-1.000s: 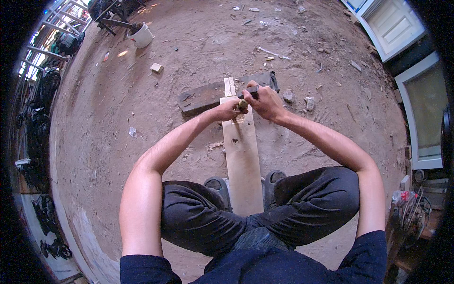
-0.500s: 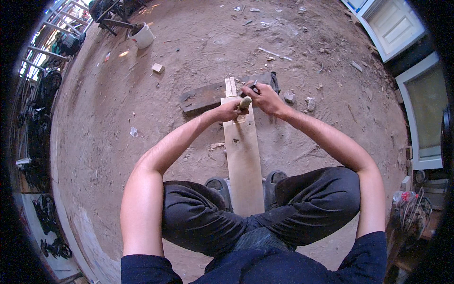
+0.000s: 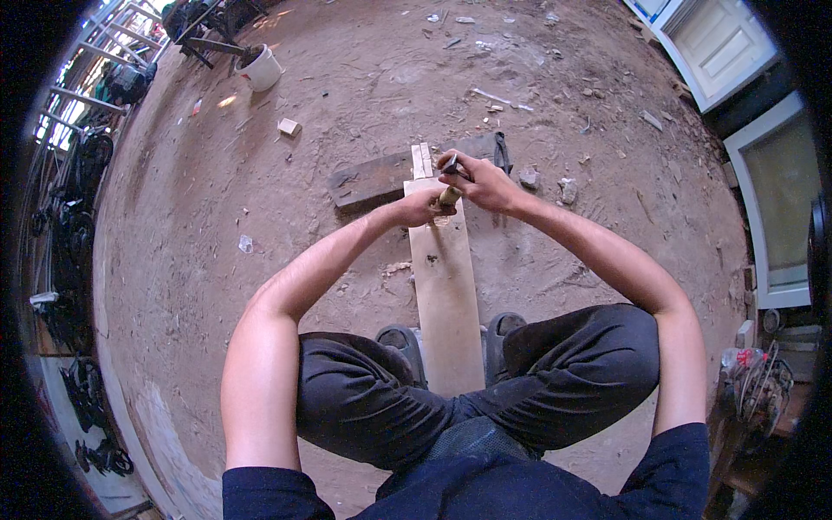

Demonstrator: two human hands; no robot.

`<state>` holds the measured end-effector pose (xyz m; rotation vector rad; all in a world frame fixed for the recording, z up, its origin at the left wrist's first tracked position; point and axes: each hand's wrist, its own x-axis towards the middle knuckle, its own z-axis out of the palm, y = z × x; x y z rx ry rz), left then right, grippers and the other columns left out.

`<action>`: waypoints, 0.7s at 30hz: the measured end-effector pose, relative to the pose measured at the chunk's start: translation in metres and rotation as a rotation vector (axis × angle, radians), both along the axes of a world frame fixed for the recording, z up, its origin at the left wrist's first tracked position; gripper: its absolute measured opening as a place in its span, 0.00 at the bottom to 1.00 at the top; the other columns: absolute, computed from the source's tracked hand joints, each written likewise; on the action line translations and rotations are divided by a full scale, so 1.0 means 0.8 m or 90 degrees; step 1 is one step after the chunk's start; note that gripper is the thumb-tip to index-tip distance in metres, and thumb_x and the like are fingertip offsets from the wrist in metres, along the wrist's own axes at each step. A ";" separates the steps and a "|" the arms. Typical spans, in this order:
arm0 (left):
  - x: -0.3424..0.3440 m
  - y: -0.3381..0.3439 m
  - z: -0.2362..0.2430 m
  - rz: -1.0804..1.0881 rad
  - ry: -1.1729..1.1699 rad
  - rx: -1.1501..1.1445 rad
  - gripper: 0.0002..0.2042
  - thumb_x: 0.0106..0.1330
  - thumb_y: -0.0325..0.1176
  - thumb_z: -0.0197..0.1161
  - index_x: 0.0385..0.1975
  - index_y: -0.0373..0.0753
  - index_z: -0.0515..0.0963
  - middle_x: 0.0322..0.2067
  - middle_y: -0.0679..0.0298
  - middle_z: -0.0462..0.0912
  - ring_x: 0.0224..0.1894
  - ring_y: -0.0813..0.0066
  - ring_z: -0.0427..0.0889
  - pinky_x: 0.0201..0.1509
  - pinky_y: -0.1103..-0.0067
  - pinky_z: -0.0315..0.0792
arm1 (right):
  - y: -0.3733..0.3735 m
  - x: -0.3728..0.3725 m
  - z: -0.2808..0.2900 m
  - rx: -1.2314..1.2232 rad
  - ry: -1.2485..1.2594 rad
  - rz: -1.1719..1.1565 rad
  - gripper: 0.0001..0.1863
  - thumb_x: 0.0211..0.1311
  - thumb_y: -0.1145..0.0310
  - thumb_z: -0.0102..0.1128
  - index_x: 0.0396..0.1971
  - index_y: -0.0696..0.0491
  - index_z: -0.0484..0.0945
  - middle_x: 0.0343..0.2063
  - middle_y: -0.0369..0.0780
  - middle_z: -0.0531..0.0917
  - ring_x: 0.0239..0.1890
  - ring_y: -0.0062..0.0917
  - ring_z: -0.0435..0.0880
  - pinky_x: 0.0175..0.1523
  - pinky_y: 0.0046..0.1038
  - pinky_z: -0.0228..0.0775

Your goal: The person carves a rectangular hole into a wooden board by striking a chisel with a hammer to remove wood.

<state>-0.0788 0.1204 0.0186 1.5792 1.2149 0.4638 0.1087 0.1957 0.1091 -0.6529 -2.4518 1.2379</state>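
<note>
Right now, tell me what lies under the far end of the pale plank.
The plank rests its far end on a dark slab lying crosswise on the dirt floor. Both hands, left hand and right hand, cover that end, hiding the contact.

Pale plank (image 3: 446, 303) and the little wooden-handled tool (image 3: 449, 196) we've got on it

We see a long, light, unfinished board running straight away from us, near end between the shoes, far end resting on a dark weathered timber (image 3: 373, 178) lying crosswise on the dirt. It lies flat, with a small dark spot partway up and a narrower pale strip (image 3: 422, 161) poking out past its far end. The tool has a light round handle and a dark tip, held tilted over the board's far end; can't tell exactly what kind.
</note>
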 end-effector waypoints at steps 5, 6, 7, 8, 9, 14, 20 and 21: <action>-0.003 -0.001 -0.002 0.037 -0.024 -0.046 0.14 0.69 0.39 0.59 0.47 0.37 0.74 0.40 0.63 0.79 0.45 0.73 0.75 0.52 0.73 0.70 | -0.016 0.000 -0.002 -0.031 0.029 -0.030 0.15 0.68 0.60 0.56 0.49 0.50 0.70 0.32 0.44 0.83 0.35 0.27 0.82 0.43 0.31 0.71; -0.001 0.002 -0.003 0.035 -0.026 -0.044 0.14 0.69 0.39 0.59 0.47 0.37 0.74 0.40 0.63 0.79 0.45 0.73 0.75 0.52 0.73 0.70 | -0.014 0.002 -0.008 -0.016 0.015 -0.034 0.15 0.68 0.60 0.55 0.49 0.50 0.70 0.31 0.44 0.83 0.35 0.27 0.82 0.43 0.31 0.71; -0.006 0.000 -0.007 0.028 -0.016 0.002 0.14 0.69 0.39 0.59 0.47 0.37 0.73 0.40 0.63 0.79 0.45 0.73 0.75 0.51 0.72 0.70 | -0.017 -0.001 -0.004 -0.018 0.017 -0.031 0.15 0.68 0.60 0.55 0.49 0.50 0.70 0.31 0.44 0.83 0.35 0.27 0.82 0.43 0.31 0.71; -0.010 -0.002 -0.011 0.020 -0.006 0.047 0.14 0.69 0.39 0.59 0.47 0.37 0.73 0.40 0.62 0.79 0.44 0.73 0.75 0.51 0.72 0.70 | -0.021 -0.006 -0.001 -0.030 -0.003 -0.038 0.15 0.68 0.60 0.55 0.49 0.50 0.70 0.31 0.44 0.82 0.34 0.26 0.81 0.43 0.31 0.71; -0.015 -0.003 -0.014 0.023 -0.004 0.045 0.14 0.69 0.39 0.59 0.47 0.37 0.73 0.40 0.62 0.79 0.44 0.73 0.75 0.51 0.72 0.70 | -0.024 -0.011 0.003 -0.042 -0.023 -0.044 0.15 0.68 0.60 0.55 0.48 0.50 0.70 0.32 0.44 0.82 0.34 0.25 0.80 0.43 0.31 0.71; -0.007 0.001 -0.003 0.015 0.004 0.077 0.13 0.68 0.36 0.60 0.47 0.37 0.73 0.42 0.63 0.79 0.46 0.73 0.74 0.52 0.73 0.69 | -0.018 -0.012 -0.013 -0.080 0.098 -0.088 0.13 0.68 0.62 0.55 0.48 0.50 0.69 0.28 0.37 0.78 0.31 0.19 0.74 0.39 0.26 0.69; -0.004 -0.005 0.009 0.041 0.003 0.034 0.15 0.68 0.37 0.60 0.49 0.38 0.73 0.42 0.63 0.79 0.47 0.74 0.73 0.54 0.74 0.68 | -0.012 -0.010 0.000 -0.120 0.118 -0.104 0.13 0.68 0.62 0.55 0.48 0.49 0.69 0.30 0.39 0.78 0.32 0.20 0.74 0.39 0.28 0.68; -0.002 -0.005 0.012 0.040 0.002 0.035 0.15 0.68 0.37 0.60 0.49 0.38 0.73 0.42 0.63 0.79 0.47 0.74 0.73 0.54 0.74 0.68 | -0.003 -0.007 -0.001 -0.130 0.076 -0.055 0.13 0.68 0.64 0.57 0.48 0.49 0.69 0.27 0.31 0.73 0.31 0.14 0.68 0.36 0.22 0.66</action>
